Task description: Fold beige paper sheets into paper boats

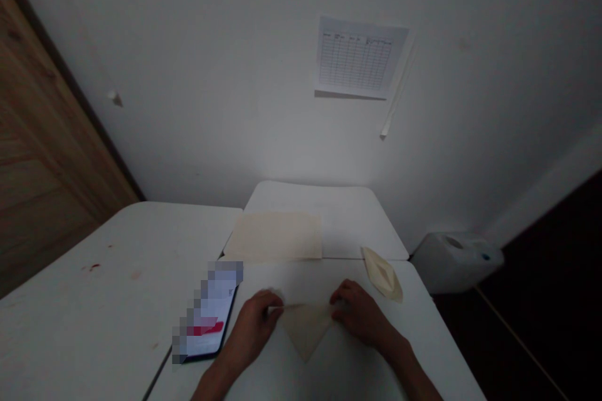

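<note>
A cream sheet of paper (306,329), folded to a triangle with its point toward me, lies on the white table. My left hand (259,319) pinches its left corner between thumb and fingers. At the opposite corner, my right hand (353,310) has its fingers curled round the paper's edge. A folded paper piece (383,274) of the same cream colour rests beyond my right hand. Farther back, a flat cream sheet (277,237) lies across the seam between two table sections.
A phone (209,313) with a lit, partly pixelated screen lies left of my left hand. White tables (70,276) stand against the wall, where a printed chart (360,59) hangs. A whitish plastic container (454,260) stands on the floor at right. A wooden door (42,119) is at left.
</note>
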A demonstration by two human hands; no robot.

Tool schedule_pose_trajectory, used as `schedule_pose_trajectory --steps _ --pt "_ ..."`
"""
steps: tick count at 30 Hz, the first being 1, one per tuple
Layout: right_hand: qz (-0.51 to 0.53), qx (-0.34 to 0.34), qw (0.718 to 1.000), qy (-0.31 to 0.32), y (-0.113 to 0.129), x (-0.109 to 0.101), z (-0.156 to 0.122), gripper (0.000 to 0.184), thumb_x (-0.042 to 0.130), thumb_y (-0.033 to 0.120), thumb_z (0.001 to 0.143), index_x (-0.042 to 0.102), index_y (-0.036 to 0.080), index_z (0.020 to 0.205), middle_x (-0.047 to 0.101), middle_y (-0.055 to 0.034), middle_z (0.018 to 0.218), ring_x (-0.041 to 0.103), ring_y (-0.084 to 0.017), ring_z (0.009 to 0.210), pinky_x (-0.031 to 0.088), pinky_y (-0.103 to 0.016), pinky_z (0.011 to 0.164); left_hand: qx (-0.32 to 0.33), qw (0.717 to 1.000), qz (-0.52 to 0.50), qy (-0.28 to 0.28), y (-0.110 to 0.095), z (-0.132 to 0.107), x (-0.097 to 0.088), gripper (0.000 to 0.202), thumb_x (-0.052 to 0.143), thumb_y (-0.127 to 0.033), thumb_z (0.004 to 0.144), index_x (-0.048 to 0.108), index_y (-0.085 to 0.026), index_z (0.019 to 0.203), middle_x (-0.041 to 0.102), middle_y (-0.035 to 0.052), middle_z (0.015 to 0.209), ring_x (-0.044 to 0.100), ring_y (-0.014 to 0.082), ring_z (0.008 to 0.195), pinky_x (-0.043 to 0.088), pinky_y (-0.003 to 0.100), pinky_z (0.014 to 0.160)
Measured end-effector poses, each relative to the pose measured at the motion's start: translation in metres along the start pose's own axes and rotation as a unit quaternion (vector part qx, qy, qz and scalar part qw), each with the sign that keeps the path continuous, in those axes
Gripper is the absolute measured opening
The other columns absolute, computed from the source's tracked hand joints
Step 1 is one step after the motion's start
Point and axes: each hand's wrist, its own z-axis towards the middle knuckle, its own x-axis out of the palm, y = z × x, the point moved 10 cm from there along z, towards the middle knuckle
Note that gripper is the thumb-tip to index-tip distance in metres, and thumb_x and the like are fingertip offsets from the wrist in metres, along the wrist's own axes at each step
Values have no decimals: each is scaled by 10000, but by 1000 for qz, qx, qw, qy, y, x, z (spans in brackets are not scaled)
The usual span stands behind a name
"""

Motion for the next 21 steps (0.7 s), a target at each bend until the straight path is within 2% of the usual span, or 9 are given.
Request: schedule_pose_trajectory --steps 6,11,14,18,21 --pt "24 20 999 8 -8 -1 4 155 666 118 698 655 189 836 627 -22 885 583 -174 859 421 -258 768 11 1000 -26 -6 -6 -1 -3 152 540 -215 872 671 -201 795 644 30 781 606 176 721 456 266 654" --pt "45 20 999 11 -3 -7 8 51 655 148 773 661 197 762 648 13 720 591 -142 673 416 -233 636 59 997 -9 -42 -21 1 -17 149 549 -226 900 672 -222 816 647 29 808 611 185 782 477 286 706" --pt "56 -7 997 -48 8 -27 8 57 642 169 819 659 201 776 653 1 755 589 -148 698 430 -249 653 112 990 7 -89 -39 2 -33 128 550 -218 914 662 -228 853 653 28 833 604 188 818 482 306 739" --pt "30 -97 981 -166 32 -60 -2 97 624 196 866 642 209 771 644 -23 792 580 -179 770 452 -300 720 184 968 30 -167 -62 -1 -53 90 568 -176 901 646 -217 918 662 34 875 599 186 838 483 321 753" --pt "-24 -125 974 -188 38 -58 -13 151 559 191 918 651 211 799 649 -45 836 575 -193 819 458 -324 759 205 962 95 -156 -67 -5 -45 131 548 -145 896 651 -214 940 677 39 894 597 190 839 480 332 754"
